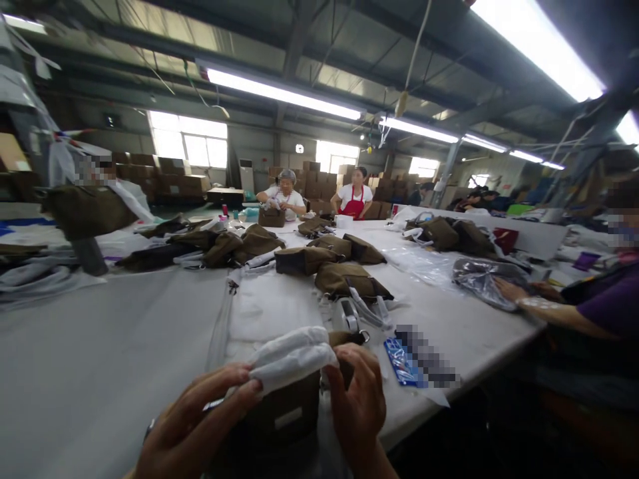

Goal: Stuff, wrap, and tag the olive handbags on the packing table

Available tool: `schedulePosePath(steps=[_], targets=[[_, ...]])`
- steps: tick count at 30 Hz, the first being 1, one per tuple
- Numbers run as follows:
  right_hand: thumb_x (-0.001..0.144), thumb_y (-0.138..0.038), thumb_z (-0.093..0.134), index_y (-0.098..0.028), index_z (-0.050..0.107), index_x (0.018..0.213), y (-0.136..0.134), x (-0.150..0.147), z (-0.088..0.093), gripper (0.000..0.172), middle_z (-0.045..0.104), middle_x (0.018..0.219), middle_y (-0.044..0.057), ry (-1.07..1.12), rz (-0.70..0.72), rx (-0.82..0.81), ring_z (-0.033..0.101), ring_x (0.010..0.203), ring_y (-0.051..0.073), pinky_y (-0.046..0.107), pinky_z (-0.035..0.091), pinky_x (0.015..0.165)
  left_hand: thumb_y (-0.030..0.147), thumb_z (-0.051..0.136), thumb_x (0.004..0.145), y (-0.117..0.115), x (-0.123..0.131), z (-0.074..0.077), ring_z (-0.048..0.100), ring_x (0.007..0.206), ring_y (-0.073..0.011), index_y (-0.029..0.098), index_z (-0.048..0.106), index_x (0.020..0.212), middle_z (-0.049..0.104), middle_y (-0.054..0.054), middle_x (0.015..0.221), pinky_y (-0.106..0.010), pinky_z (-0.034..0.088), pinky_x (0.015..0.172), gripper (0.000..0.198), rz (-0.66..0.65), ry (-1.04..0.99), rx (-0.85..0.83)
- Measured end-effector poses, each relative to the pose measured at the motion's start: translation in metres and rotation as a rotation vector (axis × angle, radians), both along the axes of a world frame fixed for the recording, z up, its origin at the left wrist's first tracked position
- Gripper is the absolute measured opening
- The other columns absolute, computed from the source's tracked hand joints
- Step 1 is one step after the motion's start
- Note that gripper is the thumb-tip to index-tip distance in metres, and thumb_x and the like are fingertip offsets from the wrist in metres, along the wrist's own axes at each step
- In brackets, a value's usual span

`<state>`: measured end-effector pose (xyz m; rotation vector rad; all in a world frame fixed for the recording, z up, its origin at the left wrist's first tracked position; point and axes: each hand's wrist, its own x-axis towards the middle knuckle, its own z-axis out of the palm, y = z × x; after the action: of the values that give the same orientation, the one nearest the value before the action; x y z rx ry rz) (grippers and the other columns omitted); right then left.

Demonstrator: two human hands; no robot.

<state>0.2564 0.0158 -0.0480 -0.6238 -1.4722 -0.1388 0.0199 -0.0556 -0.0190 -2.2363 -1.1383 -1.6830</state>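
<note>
At the bottom centre of the frame, a dark brown bag (277, 426) is cut off by the lower edge and lost in shadow; the hands cover part of its sides, leaving a small pale label (288, 418) visible on its front. Above it is a white wrapping (294, 356), and whatever lies inside that is hidden. The left hand (192, 426), lower left of centre, has its thumb and fingers nearly together, pinching the wrapping's left end. The right hand (357, 399) has its fingers bent around the right end, thumb against the white material; the exact contact is hard to make out.

Right of that hand, a blue packet (402, 362) lies on the counter (130, 332), partly pixelated. Beyond, white sheets (274, 306) and more brown bags (349, 279) overlap mid-frame. At the right edge, a co-worker in a purple sleeve (606, 316), cut off by the frame, touches a plastic-covered item (489, 279). Farther back, upper centre, two people stand small behind the counter.
</note>
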Motion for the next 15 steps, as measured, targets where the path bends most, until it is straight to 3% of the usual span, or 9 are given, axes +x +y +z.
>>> schedulePosePath(steps=[4,7,9,12,13,15], targets=[[0.092,-0.003,0.062,-0.022,0.065,0.118,0.006,-0.004,0.006,0.032,0.072,0.105,0.006,-0.035,0.112,-0.004,0.069,0.099,0.018,0.029,0.058,0.087,0.030,0.062,0.098,0.005,0.004,0.006,0.074,0.096,-0.0171,0.037,0.077,0.115,0.076,0.002,0.111,-0.025,0.059,0.097,0.023,0.067,-0.162,-0.187],[0.095,-0.010,0.061,-0.024,0.069,0.113,0.011,-0.004,0.016,0.024,0.075,0.102,0.004,-0.010,0.229,-0.225,0.071,0.095,0.016,0.024,0.056,0.085,0.044,0.069,0.092,0.014,0.000,0.022,0.074,0.092,-0.0197,0.034,0.081,0.101,0.079,0.001,0.102,-0.024,0.059,0.092,0.018,0.091,-0.216,-0.428],[0.097,-0.024,0.064,-0.023,0.072,0.104,0.015,-0.001,0.020,0.011,0.075,0.089,0.003,0.062,0.450,-0.545,0.070,0.080,0.015,0.022,0.055,0.072,0.051,0.076,0.085,0.021,-0.006,0.032,0.074,0.086,-0.0201,0.028,0.082,0.094,0.080,-0.002,0.093,-0.021,0.060,0.081,0.026,-0.068,-0.269,-0.754],[0.093,-0.050,0.067,-0.018,0.067,0.088,0.025,0.005,0.018,0.032,0.061,0.061,-0.002,0.273,0.946,-0.976,0.053,0.051,0.009,0.017,0.041,0.049,0.063,0.077,0.079,0.029,-0.014,0.035,0.066,0.058,-0.0129,0.018,0.077,0.087,0.073,-0.005,0.069,-0.015,0.052,0.056,0.046,-0.485,-0.461,-1.254],[0.092,-0.053,0.067,-0.018,0.064,0.086,0.028,0.007,0.016,0.035,0.053,0.055,-0.005,0.345,1.078,-1.027,0.045,0.046,0.007,0.017,0.036,0.046,0.067,0.076,0.077,0.031,-0.015,0.034,0.058,0.048,-0.0093,0.016,0.075,0.086,0.068,-0.003,0.060,-0.014,0.047,0.049,0.052,-0.571,-0.539,-1.315],[0.094,-0.054,0.065,-0.019,0.061,0.088,0.030,0.009,0.013,0.035,0.047,0.056,-0.007,0.449,1.163,-1.000,0.038,0.045,0.005,0.016,0.032,0.045,0.075,0.072,0.075,0.030,-0.013,0.031,0.047,0.040,-0.0065,0.015,0.073,0.088,0.060,0.000,0.052,-0.013,0.040,0.042,0.061,-0.527,-0.658,-1.292]])
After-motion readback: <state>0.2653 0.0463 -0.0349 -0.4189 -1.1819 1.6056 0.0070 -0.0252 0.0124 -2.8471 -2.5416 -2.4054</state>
